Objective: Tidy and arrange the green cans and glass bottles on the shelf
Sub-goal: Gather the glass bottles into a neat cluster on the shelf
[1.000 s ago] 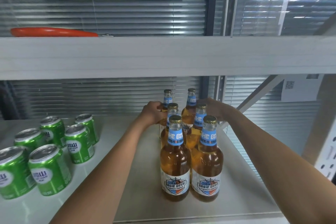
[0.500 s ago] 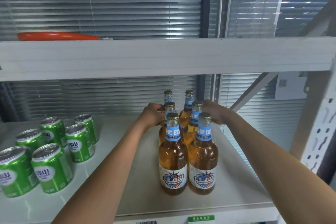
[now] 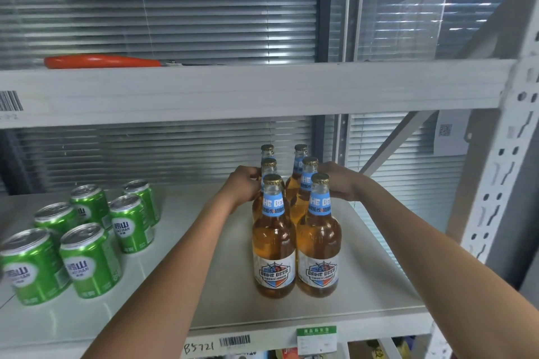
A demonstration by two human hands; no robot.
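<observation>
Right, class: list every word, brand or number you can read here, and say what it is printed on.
"BAHE BEER": front bottles, body labels.
"HE BEE": neck labels, partly hidden.
"AOSHAN", partly cut off: green cans.
"B5721": handwritten on the shelf edge.
Barcodes, green tag, QR sheet: too small to read.

One cam only, head-worn: faces fwd and slightly down into the shelf (image 3: 364,294) at arm's reach, close on bottles (image 3: 294,230); cans (image 3: 87,242) at left edge.
</observation>
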